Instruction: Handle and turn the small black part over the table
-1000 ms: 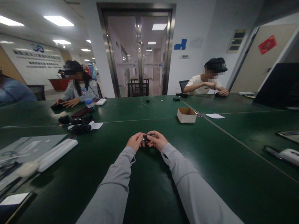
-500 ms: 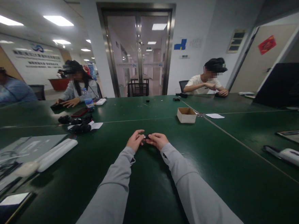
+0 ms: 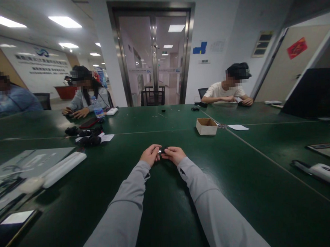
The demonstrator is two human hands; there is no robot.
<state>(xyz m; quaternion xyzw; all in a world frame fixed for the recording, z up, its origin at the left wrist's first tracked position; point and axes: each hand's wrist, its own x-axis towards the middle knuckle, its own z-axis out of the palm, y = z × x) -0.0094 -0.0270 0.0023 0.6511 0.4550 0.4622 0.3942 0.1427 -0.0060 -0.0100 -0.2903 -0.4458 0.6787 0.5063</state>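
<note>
A small black-and-silver object (image 3: 162, 150), its exact shape unclear, lies between the fingertips of both hands; the left hand (image 3: 149, 155) pinches its silver end, the right hand (image 3: 175, 154) its black end.

We look through one camera, worn on the person's head, so our view begins above the near side of the green worktop (image 3: 242, 182) and faces forward and somewhat down. The sleeves (image 3: 117, 217) enter from the bottom edge and lead us to the left hand (image 3: 150, 155) and the right hand (image 3: 175, 154), near the middle. Our field is wide: it reaches the glass door (image 3: 137, 57), well behind the worktop.
</note>
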